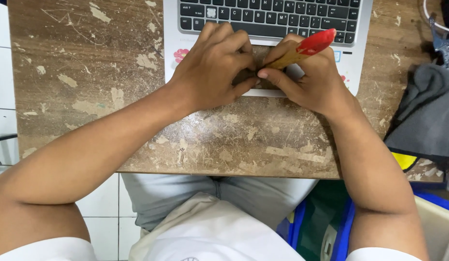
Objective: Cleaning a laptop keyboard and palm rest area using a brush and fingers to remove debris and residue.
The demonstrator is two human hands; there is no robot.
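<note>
At the table's far edge, my right hand (309,79) gripped the red-tipped tool (302,52), my left hand (212,67) closed over the laptop (186,53) palm rest, prying under way, steady leverage needed next.

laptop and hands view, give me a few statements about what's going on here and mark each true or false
1. The right hand holds a tool with a red end. True.
2. The left hand rests flat on the keyboard keys. False: it is curled over the laptop below the keys, fingertips meeting the right hand's.
3. The laptop sits on a worn, scratched wooden table. True.
4. A dark grey cloth lies at the left edge of the table. False: it lies at the right edge.
5. Both hands are apart, on opposite sides of the table. False: they are close together over the laptop's palm rest.
</note>
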